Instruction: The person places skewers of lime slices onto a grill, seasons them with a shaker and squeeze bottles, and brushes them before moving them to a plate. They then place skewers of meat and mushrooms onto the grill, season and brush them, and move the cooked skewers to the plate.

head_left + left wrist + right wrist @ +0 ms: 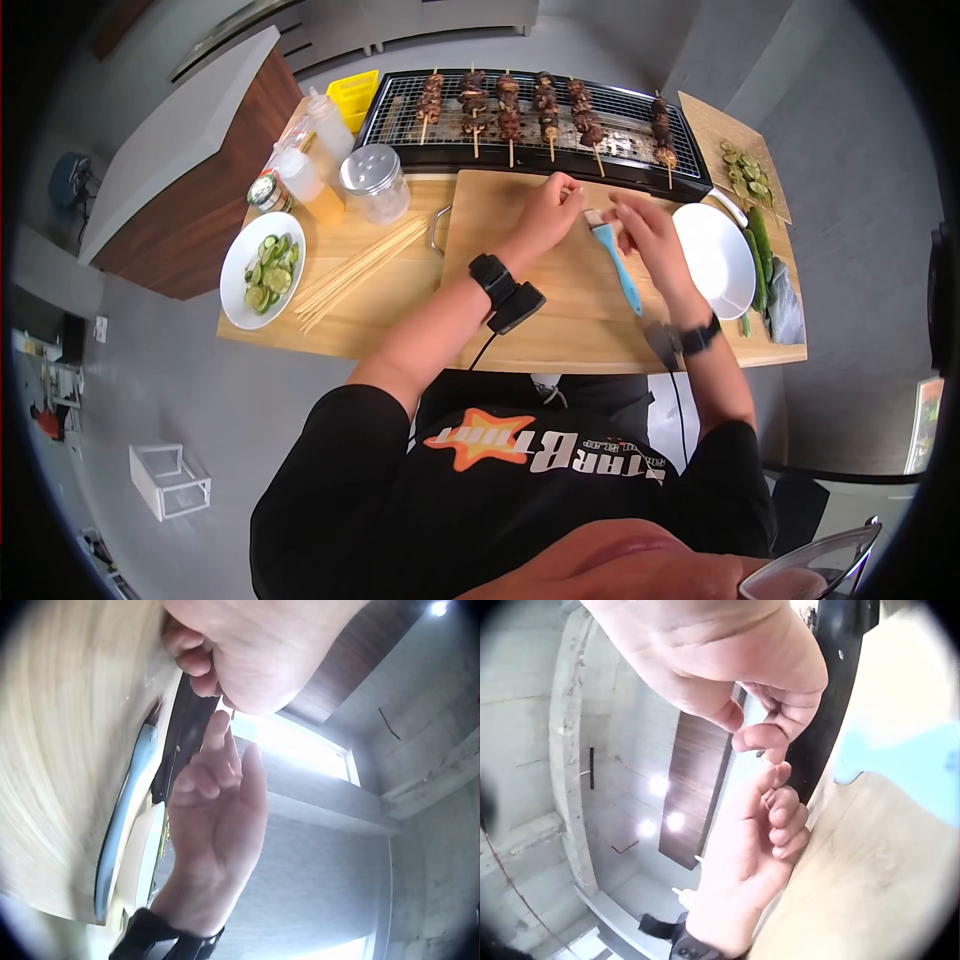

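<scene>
My left hand (548, 218) is above the wooden board (545, 285), fingers curled, thumb and index fingertips pinching what looks like a tiny dark bit (763, 755); its kind cannot be told. Facing it, my right hand (648, 238) has loosely bent fingers. In the right wrist view its fingertips are close to the left hand's (746, 840); whether they touch the bit is unclear. A blue-handled brush (619, 270) lies on the board between the hands, bristles toward the grill, held by neither hand. The left wrist view shows the right hand (217, 825) and the brush (120, 817).
Several meat skewers (509, 105) lie on the black grill (425, 156) behind the board. Left are bottles (300, 178), a glass jar (376, 185), bare sticks (362, 270) and a bowl of cucumber slices (236, 282). Right are a white bowl (715, 262) and whole cucumbers (758, 250).
</scene>
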### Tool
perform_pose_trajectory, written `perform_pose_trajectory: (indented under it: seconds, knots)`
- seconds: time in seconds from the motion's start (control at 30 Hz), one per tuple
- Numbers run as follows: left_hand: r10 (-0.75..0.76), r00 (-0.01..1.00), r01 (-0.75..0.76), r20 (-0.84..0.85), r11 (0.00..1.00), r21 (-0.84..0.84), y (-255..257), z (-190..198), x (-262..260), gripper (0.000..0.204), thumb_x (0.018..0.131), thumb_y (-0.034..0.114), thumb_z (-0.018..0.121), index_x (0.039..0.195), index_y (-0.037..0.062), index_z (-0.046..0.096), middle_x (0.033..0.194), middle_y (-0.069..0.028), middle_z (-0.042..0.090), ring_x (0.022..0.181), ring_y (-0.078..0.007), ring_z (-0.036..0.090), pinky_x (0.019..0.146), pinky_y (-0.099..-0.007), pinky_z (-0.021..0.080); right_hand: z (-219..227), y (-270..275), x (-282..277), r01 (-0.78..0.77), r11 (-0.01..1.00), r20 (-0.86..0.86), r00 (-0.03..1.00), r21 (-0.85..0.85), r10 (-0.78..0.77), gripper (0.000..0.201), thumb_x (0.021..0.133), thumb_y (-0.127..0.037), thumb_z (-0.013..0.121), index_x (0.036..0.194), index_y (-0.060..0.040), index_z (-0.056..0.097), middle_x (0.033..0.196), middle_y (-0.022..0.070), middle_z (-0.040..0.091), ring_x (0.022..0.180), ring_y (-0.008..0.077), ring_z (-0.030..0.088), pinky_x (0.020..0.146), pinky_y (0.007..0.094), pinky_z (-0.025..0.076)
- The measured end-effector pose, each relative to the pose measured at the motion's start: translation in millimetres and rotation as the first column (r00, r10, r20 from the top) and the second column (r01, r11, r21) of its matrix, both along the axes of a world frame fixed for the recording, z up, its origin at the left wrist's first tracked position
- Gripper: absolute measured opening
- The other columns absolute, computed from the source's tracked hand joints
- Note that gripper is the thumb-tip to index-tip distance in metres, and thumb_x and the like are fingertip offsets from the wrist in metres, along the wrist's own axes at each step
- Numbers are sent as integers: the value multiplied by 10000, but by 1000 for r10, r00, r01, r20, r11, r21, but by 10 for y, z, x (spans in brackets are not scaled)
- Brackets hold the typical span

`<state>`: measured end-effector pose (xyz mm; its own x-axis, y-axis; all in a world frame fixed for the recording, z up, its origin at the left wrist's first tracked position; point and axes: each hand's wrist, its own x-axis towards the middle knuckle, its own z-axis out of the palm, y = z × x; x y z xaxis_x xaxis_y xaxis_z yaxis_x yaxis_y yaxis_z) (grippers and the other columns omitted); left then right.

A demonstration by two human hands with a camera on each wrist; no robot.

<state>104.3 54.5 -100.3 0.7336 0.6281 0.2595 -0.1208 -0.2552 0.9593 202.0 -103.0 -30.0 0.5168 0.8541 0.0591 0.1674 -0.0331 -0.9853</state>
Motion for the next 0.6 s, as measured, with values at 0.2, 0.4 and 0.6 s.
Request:
perform_pose_trajectory:
  seconds: [0.2, 0.4, 0.6]
  knots:
    - [-32, 997, 32, -77, 999, -5, -34, 111, -68, 224, 936, 275, 550, 972, 54, 545, 634, 17, 520, 543, -53, 464, 473, -243, 350, -225, -718, -504, 235, 970, 860, 482, 61, -170, 341, 800, -60, 657, 1119, 18, 564, 1010, 199, 576, 884, 369, 551, 781, 426, 457]
    - [-125, 992, 125, -32, 992, -2, -9, 74, -112, 191, 923, 235, 573, 962, 50, 548, 666, 8, 537, 579, -59, 490, 521, -231, 403, -541, -758, -531, 273, 960, 843, 502, 57, -193, 356, 829, -35, 593, 1173, 28, 525, 1049, 215, 559, 946, 385, 536, 811, 444, 444]
    - [343, 906, -414, 248, 843, 344, 44, 569, -943, 292, 832, 137, 662, 1058, 36, 507, 924, -37, 536, 784, -101, 517, 661, -242, 437, -627, -712, -492, 358, 934, 886, 436, -10, -158, 336, 840, -30, 556, 1174, 7, 545, 1049, 211, 563, 948, 369, 547, 811, 450, 444]
